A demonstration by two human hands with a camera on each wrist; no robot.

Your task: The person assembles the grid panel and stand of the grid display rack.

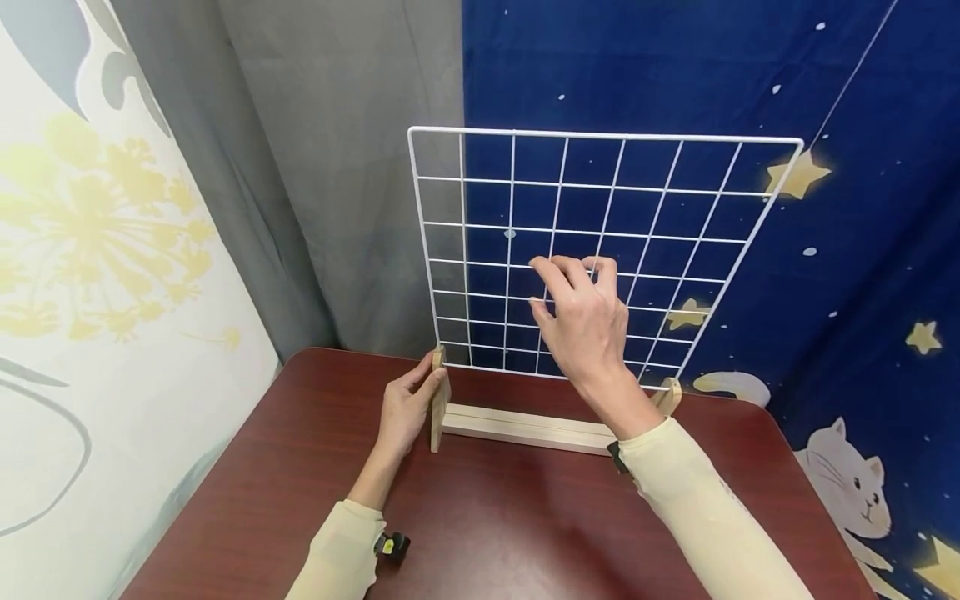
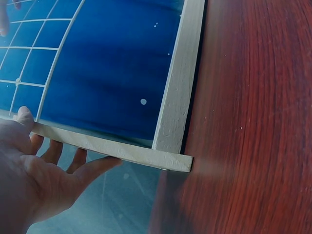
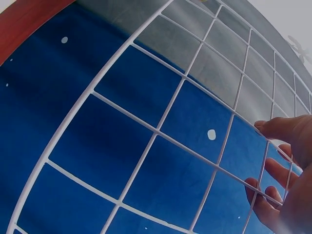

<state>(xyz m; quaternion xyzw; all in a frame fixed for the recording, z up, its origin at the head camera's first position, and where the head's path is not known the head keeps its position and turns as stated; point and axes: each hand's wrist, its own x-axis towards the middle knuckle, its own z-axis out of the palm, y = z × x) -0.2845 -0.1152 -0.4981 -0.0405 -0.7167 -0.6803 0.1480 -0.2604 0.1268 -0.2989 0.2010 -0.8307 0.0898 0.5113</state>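
Observation:
A white wire grid [image 1: 513, 180] stands upright in a pale wooden base [image 1: 525, 425] at the far side of a dark red table [image 1: 510, 517]. My left hand [image 1: 405, 408] grips the base's left end piece [image 1: 438, 408], thumb on the near side and fingers behind it. In the left wrist view this hand [image 2: 34, 180] wraps the end piece [image 2: 122, 152] below the grid [image 2: 34, 48]. My right hand [image 1: 585, 321] is raised to the grid's lower middle, its fingers curled on the wires. The right wrist view shows its fingers [image 3: 292, 165] against the grid [image 3: 157, 131].
Behind the table hangs a blue cloth [image 1: 862, 250] with stars and cats, beside a grey curtain [image 1: 337, 167]. A white flowered panel [image 1: 90, 250] stands at the left. The table's far edge lies just behind the base, and bare tabletop lies in front of it.

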